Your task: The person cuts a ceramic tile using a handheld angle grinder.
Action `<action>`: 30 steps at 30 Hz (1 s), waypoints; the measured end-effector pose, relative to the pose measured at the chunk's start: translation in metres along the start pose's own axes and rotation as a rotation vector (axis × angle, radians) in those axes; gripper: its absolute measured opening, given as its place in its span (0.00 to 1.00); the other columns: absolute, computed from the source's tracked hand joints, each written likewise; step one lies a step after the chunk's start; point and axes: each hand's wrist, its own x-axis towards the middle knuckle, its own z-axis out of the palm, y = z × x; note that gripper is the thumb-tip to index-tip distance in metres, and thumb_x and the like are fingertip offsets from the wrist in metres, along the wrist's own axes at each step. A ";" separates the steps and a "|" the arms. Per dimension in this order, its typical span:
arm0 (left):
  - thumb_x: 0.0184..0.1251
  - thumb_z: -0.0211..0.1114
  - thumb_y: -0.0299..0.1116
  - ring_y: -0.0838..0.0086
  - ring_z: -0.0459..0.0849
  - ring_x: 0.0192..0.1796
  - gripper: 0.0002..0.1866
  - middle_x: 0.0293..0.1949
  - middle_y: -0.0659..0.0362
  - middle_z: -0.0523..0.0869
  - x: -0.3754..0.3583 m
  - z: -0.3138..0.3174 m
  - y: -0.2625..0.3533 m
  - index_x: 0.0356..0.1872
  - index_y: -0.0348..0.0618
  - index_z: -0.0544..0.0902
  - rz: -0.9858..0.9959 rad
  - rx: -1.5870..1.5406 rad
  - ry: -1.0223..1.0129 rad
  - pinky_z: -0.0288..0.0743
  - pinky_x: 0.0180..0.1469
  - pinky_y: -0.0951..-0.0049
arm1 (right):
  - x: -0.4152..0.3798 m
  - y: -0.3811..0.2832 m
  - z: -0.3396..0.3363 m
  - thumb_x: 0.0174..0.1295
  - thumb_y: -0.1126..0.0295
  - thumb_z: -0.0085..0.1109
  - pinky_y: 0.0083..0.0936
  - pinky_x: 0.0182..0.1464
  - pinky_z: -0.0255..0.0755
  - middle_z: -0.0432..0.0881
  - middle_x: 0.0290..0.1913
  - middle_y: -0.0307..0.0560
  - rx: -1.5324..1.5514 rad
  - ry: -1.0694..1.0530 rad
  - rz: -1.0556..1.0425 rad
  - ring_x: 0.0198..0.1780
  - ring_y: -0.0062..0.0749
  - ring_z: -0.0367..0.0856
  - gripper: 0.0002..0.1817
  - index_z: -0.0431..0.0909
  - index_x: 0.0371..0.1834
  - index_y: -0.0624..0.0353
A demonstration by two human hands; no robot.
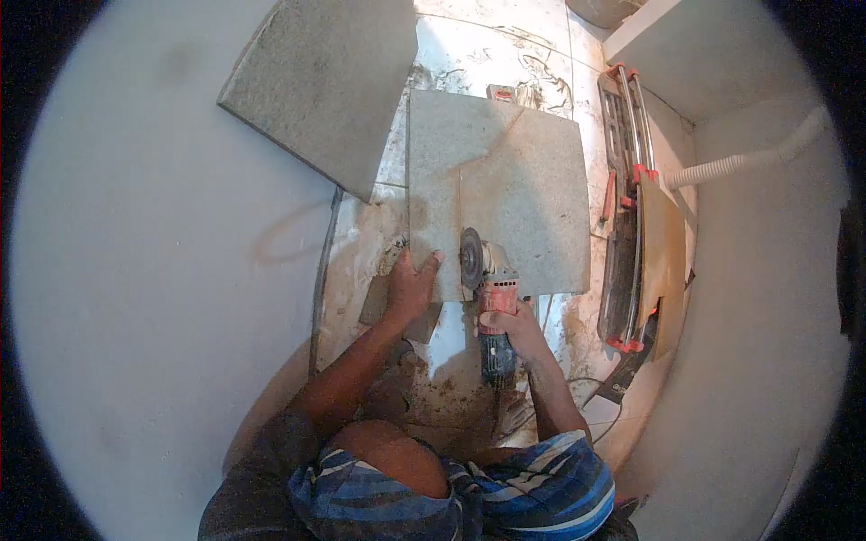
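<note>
**Grey tile [537, 212] beneath angle grinder [497, 296]**

On the floor [487, 36] lies the tile, a manual tile cutter [616, 288] at right. The grinder is gripped in the right hand [519, 326]; the left hand [415, 281], thumb and finger parted, rests on the tile's near left corner.

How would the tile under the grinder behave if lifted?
The grey tile is probably stiff, being a flat slab; likely heavy, being far broader than the left hand; and perhaps apt to snap along its visible line.

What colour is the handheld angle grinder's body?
The body of the angle grinder is red and black, seen in the head view.
</note>
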 end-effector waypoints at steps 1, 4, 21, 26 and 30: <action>0.67 0.67 0.47 0.57 0.86 0.45 0.23 0.42 0.46 0.87 0.000 0.000 0.000 0.49 0.35 0.78 0.014 -0.017 0.004 0.77 0.50 0.58 | 0.000 0.000 -0.002 0.55 0.70 0.66 0.24 0.38 0.76 0.80 0.31 0.36 -0.050 -0.020 0.004 0.32 0.24 0.81 0.10 0.78 0.39 0.58; 0.67 0.67 0.47 0.55 0.86 0.45 0.24 0.43 0.46 0.86 0.005 0.004 -0.011 0.50 0.35 0.78 0.018 -0.031 0.014 0.77 0.51 0.57 | 0.001 -0.003 -0.003 0.56 0.70 0.65 0.24 0.38 0.76 0.79 0.31 0.35 -0.107 -0.027 0.005 0.32 0.24 0.80 0.10 0.77 0.39 0.58; 0.65 0.67 0.51 0.48 0.84 0.48 0.28 0.44 0.41 0.85 0.000 -0.001 -0.005 0.48 0.31 0.78 0.068 0.001 0.047 0.75 0.53 0.54 | 0.017 -0.012 -0.001 0.55 0.68 0.66 0.27 0.40 0.79 0.85 0.35 0.46 -0.091 0.025 0.014 0.34 0.31 0.85 0.15 0.78 0.43 0.64; 0.65 0.67 0.50 0.51 0.86 0.44 0.26 0.41 0.42 0.86 0.006 0.005 -0.021 0.47 0.32 0.78 0.044 -0.004 0.034 0.76 0.49 0.55 | 0.026 -0.007 -0.008 0.56 0.68 0.67 0.27 0.40 0.79 0.85 0.35 0.46 -0.115 0.019 -0.024 0.34 0.31 0.85 0.16 0.78 0.44 0.64; 0.66 0.67 0.49 0.52 0.85 0.43 0.26 0.40 0.42 0.86 0.000 0.002 -0.004 0.47 0.32 0.78 0.033 -0.015 0.055 0.76 0.49 0.56 | 0.022 -0.020 -0.001 0.56 0.67 0.67 0.27 0.40 0.79 0.85 0.36 0.46 -0.088 0.003 0.011 0.34 0.31 0.85 0.17 0.77 0.45 0.64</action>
